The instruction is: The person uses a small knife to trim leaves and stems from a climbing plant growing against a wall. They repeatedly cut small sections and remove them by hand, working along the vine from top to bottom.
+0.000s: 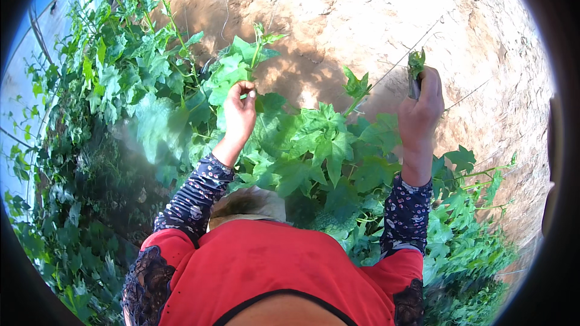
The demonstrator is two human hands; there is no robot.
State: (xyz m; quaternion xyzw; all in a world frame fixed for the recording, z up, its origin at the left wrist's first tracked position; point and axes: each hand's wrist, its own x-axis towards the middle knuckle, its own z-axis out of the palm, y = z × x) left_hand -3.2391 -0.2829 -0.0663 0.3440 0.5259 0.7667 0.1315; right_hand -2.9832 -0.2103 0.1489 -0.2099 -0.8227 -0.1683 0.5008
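Observation:
My left hand (240, 118) is closed in a pinch on the stem of an upright vine shoot (258, 51), with broad green leaves around its fingers. Raised to the right, my right hand (421, 108) is closed on a leafy shoot tip (416, 62) that pokes out above its fingers. A small grey, flat thing (414, 89) shows in the same grip; its kind cannot be made out. Between the two hands another young shoot (357, 86) rises from the large leaves (323, 139).
Dense vines (115, 84) climb on the left beside pale sheeting (21, 66). Bare brown soil (338, 12) lies beyond the leaves. A thin string (405, 54) runs slanting near my right hand. A pale bag-like thing (257, 202) is at my front, and more foliage (465, 241) grows at lower right.

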